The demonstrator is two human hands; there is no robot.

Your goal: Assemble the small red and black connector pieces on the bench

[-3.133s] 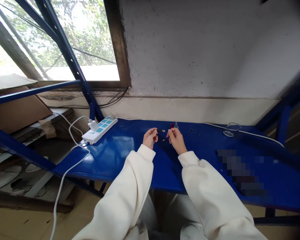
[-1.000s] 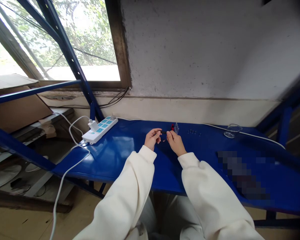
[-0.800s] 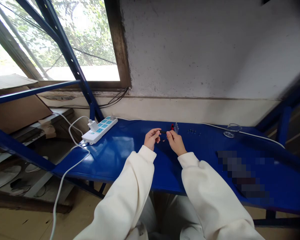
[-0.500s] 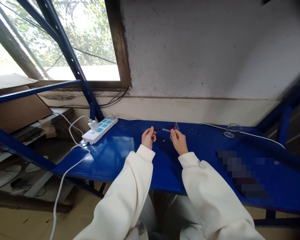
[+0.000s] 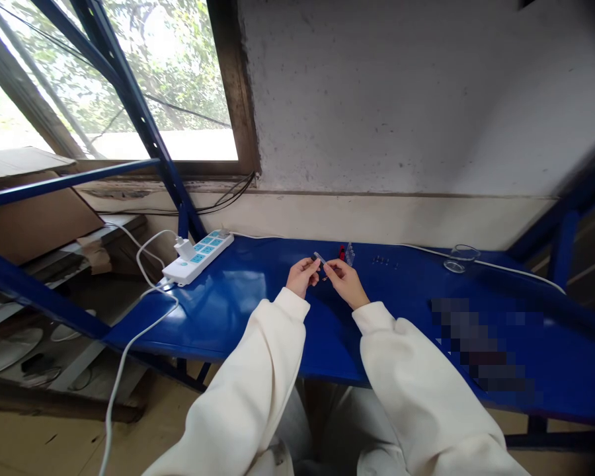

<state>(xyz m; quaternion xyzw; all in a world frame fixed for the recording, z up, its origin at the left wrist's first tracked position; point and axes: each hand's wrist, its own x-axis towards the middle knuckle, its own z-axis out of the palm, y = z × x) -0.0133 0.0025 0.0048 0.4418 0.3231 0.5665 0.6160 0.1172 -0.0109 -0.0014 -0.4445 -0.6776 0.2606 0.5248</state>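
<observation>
My left hand (image 5: 302, 275) is closed in a pinch around a short black rod, now mostly hidden by the fingers. Fingertips of my right hand (image 5: 345, 281) pinch a thin clear tube (image 5: 320, 257), which slants up and left towards the left fingertips. Both hands are close together above the blue table; whether the rod and the tube touch, I cannot tell. Just beyond the right hand sit a small red object (image 5: 342, 252) and a clear plastic piece (image 5: 350, 254). Several tiny parts (image 5: 381, 260) lie in a row to the right.
A white power strip (image 5: 198, 258) with a plug and cord lies on the left of the blue table (image 5: 228, 317). At the back right rests a clear round glass or plastic item (image 5: 460, 258), beside a white cable (image 5: 515, 272). A blurred-out dark object (image 5: 480, 350) lies at right.
My hands have come together. The clear tube has moved left and tilted, and the black rod is now largely covered by my left fingers.
</observation>
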